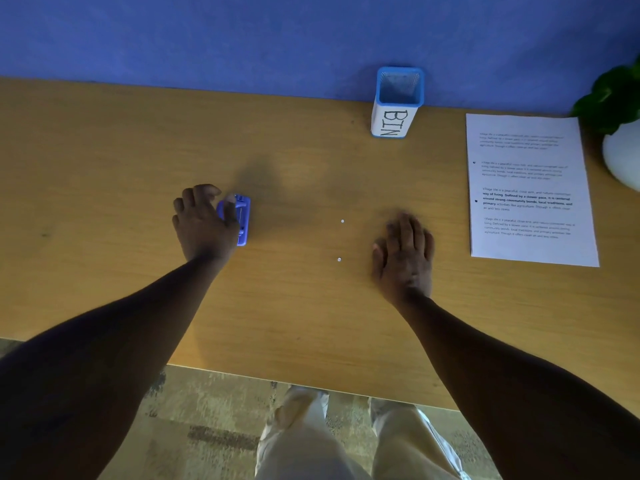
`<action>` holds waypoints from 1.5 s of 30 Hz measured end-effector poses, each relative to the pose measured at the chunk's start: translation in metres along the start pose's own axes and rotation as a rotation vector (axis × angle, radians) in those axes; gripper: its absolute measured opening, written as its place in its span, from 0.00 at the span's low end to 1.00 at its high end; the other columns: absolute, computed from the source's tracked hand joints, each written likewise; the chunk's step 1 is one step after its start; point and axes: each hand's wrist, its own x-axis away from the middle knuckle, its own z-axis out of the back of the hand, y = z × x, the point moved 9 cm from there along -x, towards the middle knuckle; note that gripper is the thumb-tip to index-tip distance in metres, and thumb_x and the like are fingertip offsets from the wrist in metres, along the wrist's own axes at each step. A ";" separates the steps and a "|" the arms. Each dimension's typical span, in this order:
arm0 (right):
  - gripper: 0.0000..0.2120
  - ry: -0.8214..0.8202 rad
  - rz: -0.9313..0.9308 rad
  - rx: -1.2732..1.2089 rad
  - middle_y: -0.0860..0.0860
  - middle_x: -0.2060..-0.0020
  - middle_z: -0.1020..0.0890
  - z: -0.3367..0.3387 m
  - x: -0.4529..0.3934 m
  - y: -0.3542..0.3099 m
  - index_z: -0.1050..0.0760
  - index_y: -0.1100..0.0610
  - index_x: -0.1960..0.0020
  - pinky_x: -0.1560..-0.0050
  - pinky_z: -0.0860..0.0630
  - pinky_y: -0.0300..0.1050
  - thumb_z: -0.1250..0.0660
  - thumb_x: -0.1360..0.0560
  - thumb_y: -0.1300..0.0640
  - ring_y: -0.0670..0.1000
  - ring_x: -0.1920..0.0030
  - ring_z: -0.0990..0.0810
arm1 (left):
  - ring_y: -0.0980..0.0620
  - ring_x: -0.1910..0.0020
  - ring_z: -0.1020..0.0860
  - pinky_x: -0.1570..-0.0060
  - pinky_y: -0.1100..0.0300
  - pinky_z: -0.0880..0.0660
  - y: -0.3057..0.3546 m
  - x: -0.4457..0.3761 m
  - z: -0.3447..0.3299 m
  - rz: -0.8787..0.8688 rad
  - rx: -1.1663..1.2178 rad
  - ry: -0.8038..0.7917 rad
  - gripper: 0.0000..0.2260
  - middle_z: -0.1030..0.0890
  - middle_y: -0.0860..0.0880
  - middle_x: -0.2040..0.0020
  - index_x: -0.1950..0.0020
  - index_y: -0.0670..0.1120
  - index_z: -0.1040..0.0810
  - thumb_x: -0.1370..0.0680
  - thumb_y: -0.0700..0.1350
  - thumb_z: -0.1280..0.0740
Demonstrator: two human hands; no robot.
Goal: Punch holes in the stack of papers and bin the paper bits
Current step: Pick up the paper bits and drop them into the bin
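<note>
We see the blue hole punch [240, 220] lying on the wooden desk [104, 168] left of centre, its long axis running away from us toward the wall, nearly straight up the view. Our left hand [202, 225] rests on it, thumb laid across its top and the other fingers curled beside it; the hand covers its left side, so how firmly it is held we cannot tell. Our right hand [405, 256] lies flat and spread on the desk, holding nothing. Between the hands sit two paper bits [342, 221], well apart from each other. The stack of papers [530, 192] lies at the right, long axis also pointing to the wall, with two holes near its left edge; the print is too blurred to read. The mesh cup marked BIN [396, 105] stands at the back; we make out nothing inside it. A potted plant [620, 133] is cut off at the right edge.
</note>
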 end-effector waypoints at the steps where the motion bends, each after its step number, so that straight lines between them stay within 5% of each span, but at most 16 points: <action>1: 0.23 0.023 0.006 0.007 0.60 0.28 0.33 0.004 -0.002 -0.002 0.29 0.59 0.31 0.29 0.39 0.60 0.43 0.20 0.47 0.61 0.28 0.37 | 0.41 0.44 0.27 0.49 0.48 0.29 0.008 0.002 -0.002 -0.039 0.002 0.001 0.15 0.22 0.45 0.44 0.42 0.46 0.25 0.21 0.55 0.37; 8: 0.08 0.057 0.079 -0.142 0.58 0.43 0.25 0.021 -0.019 -0.029 0.21 0.59 0.48 0.51 0.25 0.54 0.33 0.25 0.57 0.61 0.46 0.27 | 0.47 0.47 0.25 0.50 0.54 0.28 0.068 0.035 -0.040 -0.220 0.230 -0.208 0.05 0.21 0.51 0.50 0.48 0.47 0.22 0.21 0.47 0.33; 15: 0.08 -0.046 0.081 -0.289 0.54 0.46 0.23 0.020 -0.038 -0.051 0.18 0.58 0.48 0.54 0.25 0.49 0.35 0.23 0.59 0.56 0.45 0.27 | 0.54 0.52 0.23 0.54 0.54 0.23 0.100 0.080 -0.079 -0.241 0.335 -0.454 0.04 0.22 0.58 0.52 0.50 0.52 0.21 0.23 0.50 0.30; 32: 0.08 -0.226 0.058 -0.304 0.45 0.47 0.21 0.009 -0.067 -0.061 0.17 0.48 0.49 0.53 0.30 0.39 0.34 0.22 0.55 0.48 0.45 0.22 | 0.55 0.53 0.23 0.52 0.58 0.23 0.113 0.105 -0.084 -0.294 0.360 -0.549 0.06 0.19 0.54 0.49 0.48 0.51 0.18 0.22 0.42 0.30; 45: 0.12 -0.357 0.146 -0.136 0.53 0.43 0.28 0.000 -0.067 -0.077 0.23 0.59 0.44 0.47 0.25 0.49 0.32 0.27 0.61 0.54 0.40 0.28 | 0.58 0.52 0.23 0.52 0.59 0.22 0.111 0.108 -0.083 -0.354 0.375 -0.580 0.09 0.21 0.56 0.52 0.48 0.52 0.17 0.26 0.52 0.25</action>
